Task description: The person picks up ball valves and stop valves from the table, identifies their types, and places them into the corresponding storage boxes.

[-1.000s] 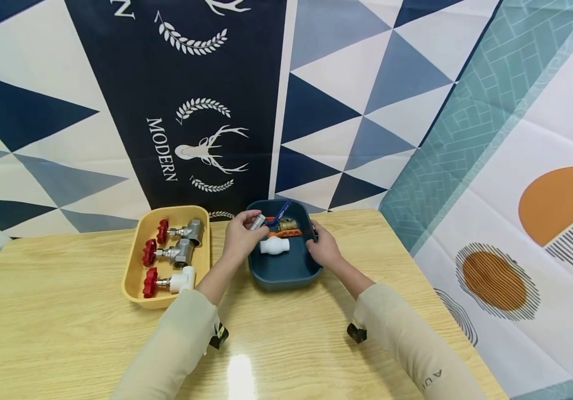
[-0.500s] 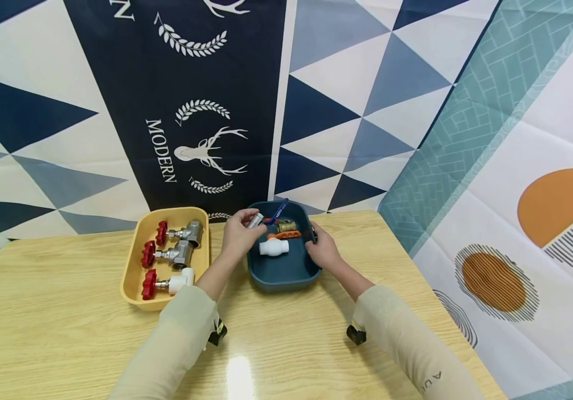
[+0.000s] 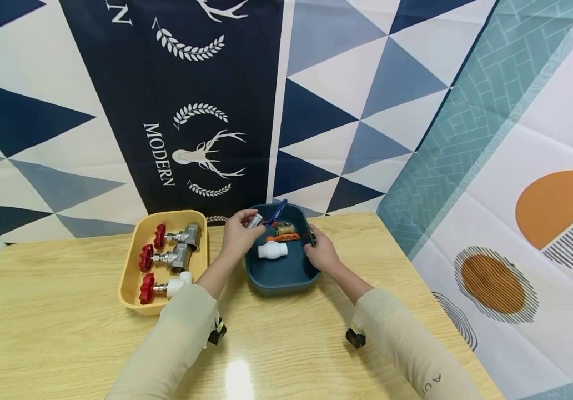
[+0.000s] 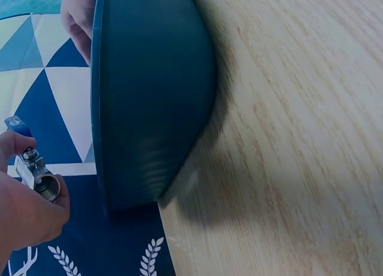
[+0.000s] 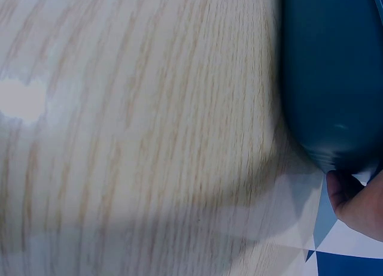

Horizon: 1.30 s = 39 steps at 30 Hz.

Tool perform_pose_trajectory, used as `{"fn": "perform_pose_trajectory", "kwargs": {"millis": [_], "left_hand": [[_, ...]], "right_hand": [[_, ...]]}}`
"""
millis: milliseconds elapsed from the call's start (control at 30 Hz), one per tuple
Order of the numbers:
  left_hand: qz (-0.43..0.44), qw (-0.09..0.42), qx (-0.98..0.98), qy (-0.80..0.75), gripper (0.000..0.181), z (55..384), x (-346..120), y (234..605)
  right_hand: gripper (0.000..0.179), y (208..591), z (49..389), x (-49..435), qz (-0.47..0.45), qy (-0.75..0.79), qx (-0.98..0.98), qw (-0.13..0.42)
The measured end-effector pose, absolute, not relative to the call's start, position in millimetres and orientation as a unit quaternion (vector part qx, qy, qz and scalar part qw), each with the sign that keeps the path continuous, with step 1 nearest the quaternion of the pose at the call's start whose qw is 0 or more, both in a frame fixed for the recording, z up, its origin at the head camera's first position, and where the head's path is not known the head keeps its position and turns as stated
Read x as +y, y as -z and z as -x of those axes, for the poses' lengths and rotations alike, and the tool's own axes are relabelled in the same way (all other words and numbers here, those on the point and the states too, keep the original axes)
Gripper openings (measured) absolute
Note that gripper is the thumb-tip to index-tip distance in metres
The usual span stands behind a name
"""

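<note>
My left hand (image 3: 238, 235) pinches a silver metal ball valve (image 3: 254, 221) at the left rim of the dark blue bin (image 3: 281, 284). The valve's blue lever (image 3: 279, 211) slants up over the bin's back part, and its round threaded opening faces outward in the left wrist view. At the bin's right wall, my right hand (image 3: 322, 250) grips the rim, thumb toward the inside. Within the bin lie a white plastic ball valve (image 3: 272, 250), its orange handle (image 3: 286, 237), and a brass valve body (image 3: 285, 228) behind it.
Left of the blue bin stands a yellow bin (image 3: 127, 278). It holds two metal valves (image 3: 179, 256) and a white plastic valve (image 3: 175, 284), all with red handwheels (image 3: 146, 258). Both bins sit on a wooden table (image 3: 56, 322) near its back edge, against a patterned cloth (image 3: 336, 111).
The head view tilts slightly, so the scene sits a little lower in it. Both hands keep their holds; the ball valve and bin stay nearly in place.
</note>
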<state>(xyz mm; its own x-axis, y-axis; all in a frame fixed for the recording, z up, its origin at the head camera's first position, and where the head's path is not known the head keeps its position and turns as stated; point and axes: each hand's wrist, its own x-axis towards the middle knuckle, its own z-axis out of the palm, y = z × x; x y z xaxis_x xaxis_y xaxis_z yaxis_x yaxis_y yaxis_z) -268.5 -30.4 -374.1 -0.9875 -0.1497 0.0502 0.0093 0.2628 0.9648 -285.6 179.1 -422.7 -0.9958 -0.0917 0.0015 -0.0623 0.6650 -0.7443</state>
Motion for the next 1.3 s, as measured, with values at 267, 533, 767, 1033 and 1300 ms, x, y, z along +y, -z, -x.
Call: {"fn": "perform_pose_trajectory", "kwargs": {"millis": [267, 533, 767, 1033, 1300], "left_hand": [[-0.034, 0.06, -0.794, 0.603, 0.047, 274.9, -28.2, 378.3], [-0.029, 0.061, -0.802, 0.594, 0.045, 282.5, -26.5, 378.6], [-0.027, 0.051, -0.804, 0.592, 0.045, 287.9, -23.3, 379.2], [-0.023, 0.057, -0.796, 0.602, 0.046, 294.4, -20.3, 385.6], [-0.02, 0.052, -0.8, 0.598, 0.043, 298.5, -15.2, 392.8]], "right_hand": [[0.059, 423.6, 282.9, 177.5, 0.039, 0.414, 0.909, 0.019], [0.058, 423.6, 284.2, 177.5, 0.037, 0.412, 0.91, 0.014], [0.058, 423.0, 286.3, 179.1, 0.037, 0.418, 0.908, 0.016], [0.059, 422.0, 285.8, 177.8, 0.035, 0.418, 0.908, 0.015], [0.059, 424.0, 284.7, 177.5, 0.034, 0.418, 0.908, 0.016]]}}
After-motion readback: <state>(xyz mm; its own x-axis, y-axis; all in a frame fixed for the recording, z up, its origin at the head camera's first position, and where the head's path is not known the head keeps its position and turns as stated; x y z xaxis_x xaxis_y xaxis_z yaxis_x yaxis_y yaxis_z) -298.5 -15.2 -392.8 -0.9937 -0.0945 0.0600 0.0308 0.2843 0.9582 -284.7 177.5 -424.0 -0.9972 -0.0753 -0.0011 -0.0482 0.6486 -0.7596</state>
